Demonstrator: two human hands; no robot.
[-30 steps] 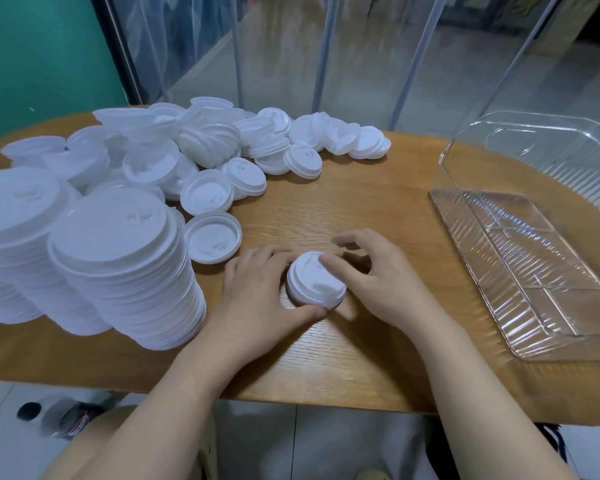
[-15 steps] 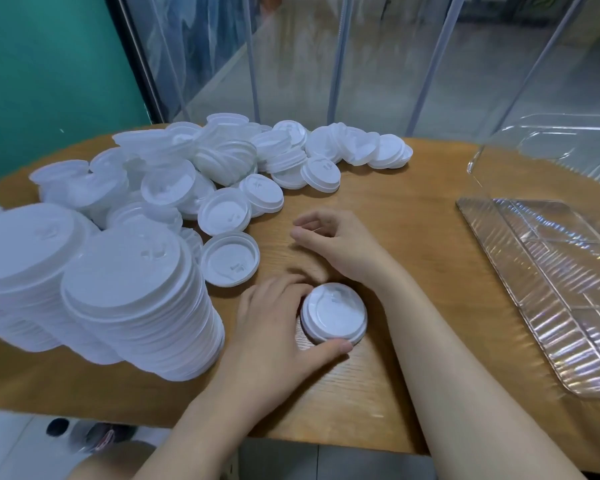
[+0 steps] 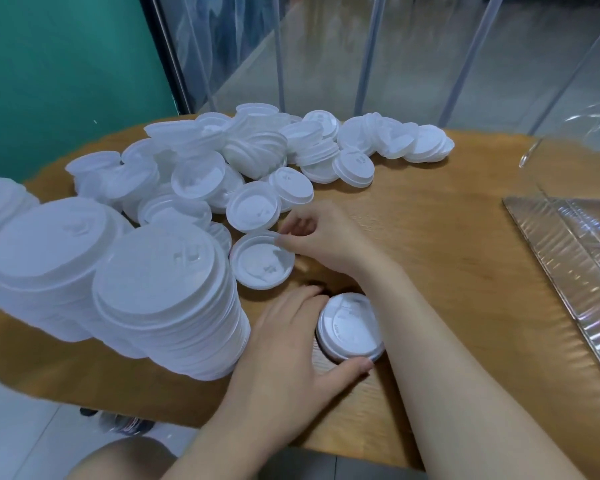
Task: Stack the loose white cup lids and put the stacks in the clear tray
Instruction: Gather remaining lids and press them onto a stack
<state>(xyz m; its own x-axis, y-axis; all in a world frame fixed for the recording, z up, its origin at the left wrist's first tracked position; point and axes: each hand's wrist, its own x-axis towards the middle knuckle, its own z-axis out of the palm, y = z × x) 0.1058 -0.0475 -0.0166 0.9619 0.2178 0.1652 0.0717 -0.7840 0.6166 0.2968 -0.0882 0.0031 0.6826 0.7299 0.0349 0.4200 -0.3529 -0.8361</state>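
Lids (image 3: 257,161) lie in a loose white heap across the far left of the wooden table (image 3: 447,237), so overlapped that single ones deep in the pile cannot be told apart, and motion blur softens their rims. Two tall stacks (image 3: 167,299) stand at the near left edge; the outer one is cut off by the frame. The left hand (image 3: 284,344) curves around a short stack of lids (image 3: 350,327) near the table's front edge, thumb along its near rim and fingers at its far side, holding it; how many lids it holds is hard to make out, and its right rim is hidden by the right forearm that crosses beside it. The right hand (image 3: 323,240) reaches to an upturned lid (image 3: 262,259) lying flat just in front of the heap, fingers curled, with the fingertips at its right rim; whether they pinch it or only touch it cannot be told. The clear tray (image 3: 568,244) sits at the right, well apart from both hands, mostly cut off by the frame edge, its ribbed floor glinting and its raised transparent lid barely visible against the glass behind. Bare wood lies open between the hands and the tray. The table's curved near edge runs just under the left wrist.
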